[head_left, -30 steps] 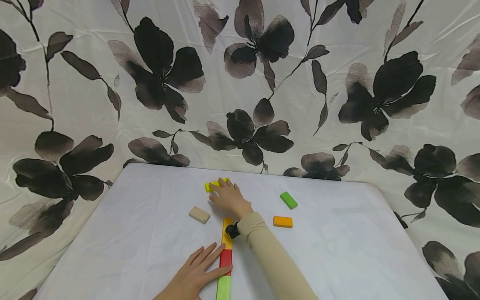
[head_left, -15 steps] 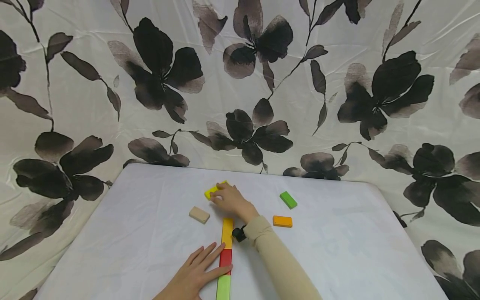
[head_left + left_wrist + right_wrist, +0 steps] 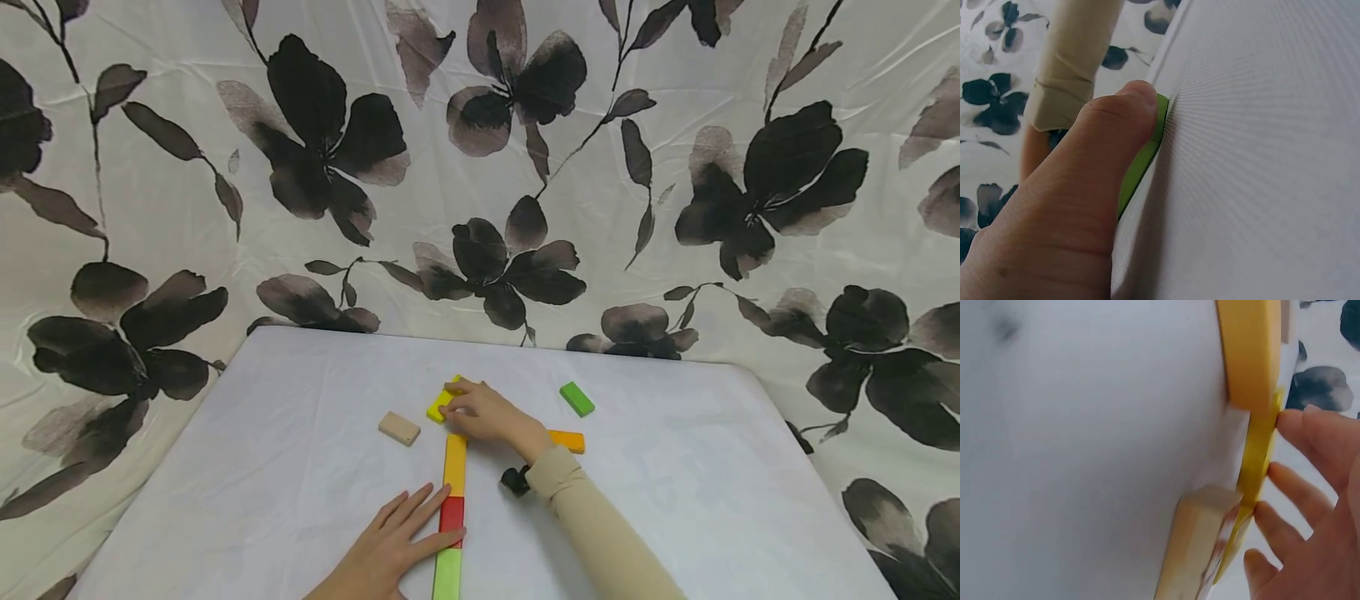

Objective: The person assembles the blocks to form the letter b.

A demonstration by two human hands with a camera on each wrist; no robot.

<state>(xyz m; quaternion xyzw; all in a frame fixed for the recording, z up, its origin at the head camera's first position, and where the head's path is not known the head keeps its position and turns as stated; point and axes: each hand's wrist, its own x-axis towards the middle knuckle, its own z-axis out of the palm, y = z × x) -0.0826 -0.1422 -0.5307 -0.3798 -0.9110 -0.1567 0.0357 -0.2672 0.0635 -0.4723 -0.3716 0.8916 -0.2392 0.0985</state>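
A row of blocks runs from the front of the table: light green [image 3: 447, 575], red [image 3: 452, 522] and yellow-orange [image 3: 455, 465]. My left hand [image 3: 386, 542] rests beside it with spread fingers; two fingertips touch the row around the red block. In the left wrist view, its thumb [image 3: 1110, 125] partly covers a green surface. Beyond the row's far end lies a bright yellow block [image 3: 437, 412], set at a slant. My right hand [image 3: 487, 412] has its fingertips on this block, and the right wrist view shows several spread, slightly bent fingers [image 3: 1297, 487] against it.
A beige block [image 3: 399, 428] lies left of the row's far end. To the right are a green block [image 3: 577, 399] and an orange block [image 3: 568, 442], the latter partly behind the right wrist. White cloth covers the table [image 3: 262, 467]; a floral sheet [image 3: 420, 208] hangs behind.
My right hand has drawn back toward the row and slightly rightward. The bright yellow block has moved nearer with it and turned steeper. My left hand has stayed in place.
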